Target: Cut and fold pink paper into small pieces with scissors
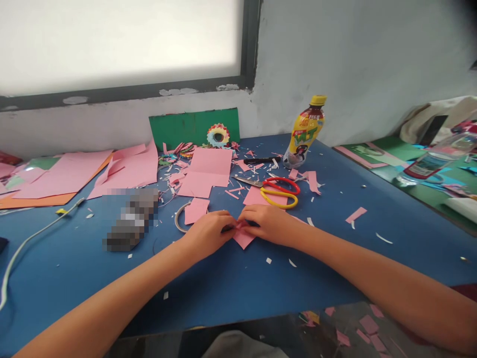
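Pinching pink paper piece [243,238] between left hand [208,229], right hand [265,222], on blue table [223,283]

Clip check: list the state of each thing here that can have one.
small pink paper: flat on table, pinched by both hands
left hand: gripping paper
right hand: gripping paper
scissors: lying closed, untouched
bottle: upright, capped
pink sheet: creased, lying flat
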Tool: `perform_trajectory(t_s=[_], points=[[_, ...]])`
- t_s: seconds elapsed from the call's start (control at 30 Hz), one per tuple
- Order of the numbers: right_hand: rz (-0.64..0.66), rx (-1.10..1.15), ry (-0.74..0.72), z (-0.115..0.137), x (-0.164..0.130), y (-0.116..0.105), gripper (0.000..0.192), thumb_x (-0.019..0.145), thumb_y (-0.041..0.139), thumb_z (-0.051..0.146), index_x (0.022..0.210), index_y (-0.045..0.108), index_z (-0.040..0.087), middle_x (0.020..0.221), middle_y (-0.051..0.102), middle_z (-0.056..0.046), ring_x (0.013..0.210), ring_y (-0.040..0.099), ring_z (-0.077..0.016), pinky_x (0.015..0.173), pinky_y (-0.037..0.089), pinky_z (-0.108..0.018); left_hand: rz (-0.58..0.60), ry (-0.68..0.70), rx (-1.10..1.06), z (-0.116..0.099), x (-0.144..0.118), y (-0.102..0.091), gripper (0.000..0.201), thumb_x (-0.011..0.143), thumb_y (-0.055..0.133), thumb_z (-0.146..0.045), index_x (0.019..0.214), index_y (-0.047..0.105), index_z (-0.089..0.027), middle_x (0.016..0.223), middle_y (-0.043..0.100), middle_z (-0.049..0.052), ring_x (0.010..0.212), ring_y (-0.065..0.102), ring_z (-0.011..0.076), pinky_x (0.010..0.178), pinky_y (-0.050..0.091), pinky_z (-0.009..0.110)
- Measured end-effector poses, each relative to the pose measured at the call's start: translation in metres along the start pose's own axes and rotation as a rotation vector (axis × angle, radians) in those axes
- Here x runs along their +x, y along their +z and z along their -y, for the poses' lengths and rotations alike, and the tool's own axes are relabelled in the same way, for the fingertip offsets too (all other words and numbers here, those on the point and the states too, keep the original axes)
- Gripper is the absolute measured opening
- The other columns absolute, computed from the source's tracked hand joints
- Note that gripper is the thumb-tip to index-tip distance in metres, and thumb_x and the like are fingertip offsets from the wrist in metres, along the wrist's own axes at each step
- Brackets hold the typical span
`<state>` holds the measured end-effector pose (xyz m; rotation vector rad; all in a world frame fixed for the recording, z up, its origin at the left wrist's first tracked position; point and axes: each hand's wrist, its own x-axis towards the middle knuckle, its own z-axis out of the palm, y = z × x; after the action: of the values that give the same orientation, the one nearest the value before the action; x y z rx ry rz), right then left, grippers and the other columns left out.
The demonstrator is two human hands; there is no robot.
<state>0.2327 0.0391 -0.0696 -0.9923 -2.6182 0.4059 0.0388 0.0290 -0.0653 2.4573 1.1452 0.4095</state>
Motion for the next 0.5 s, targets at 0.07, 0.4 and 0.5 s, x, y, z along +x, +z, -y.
perform_trajectory(t_s=[0.07,0.4,0.5], points=[[-0.003,0.039,0.023,-0.001,0.001,0.001,0.012,0.081,0.055,0.022,0.089,0.062,0.017,0.090,0.063,-0.005,0.083,0.058,-0.0175,0.070,0.042,-0.028,-0.005,-0.011,-0.011,0.001,0.000,0.001,0.012,0.080,0.054,-0.018,0.081,0.065,-0.017,0.076,0.061,0.003,0.067,0.056,0.0142,0.060,0.041,0.023],[0.144,0.240,0.041,-0.004,0.000,-0.013,0.019,0.073,0.058,0.012,0.091,0.062,0.017,0.079,0.063,-0.002,0.068,0.055,-0.0124,0.061,0.040,-0.022,0.075,-0.039,-0.086,-0.003,-0.002,-0.004,0.012,0.074,0.056,-0.017,0.083,0.063,-0.017,0.071,0.063,0.000,0.058,0.055,0.0110,0.054,0.041,0.020],[0.163,0.229,-0.006,-0.004,-0.001,-0.015,0.019,0.072,0.058,0.011,0.088,0.064,0.017,0.083,0.065,-0.003,0.074,0.057,-0.0137,0.066,0.041,-0.023,0.071,-0.018,-0.060,-0.005,-0.003,-0.005,0.016,0.075,0.053,-0.016,0.085,0.065,-0.018,0.073,0.063,0.001,0.059,0.055,0.0115,0.056,0.041,0.021]])
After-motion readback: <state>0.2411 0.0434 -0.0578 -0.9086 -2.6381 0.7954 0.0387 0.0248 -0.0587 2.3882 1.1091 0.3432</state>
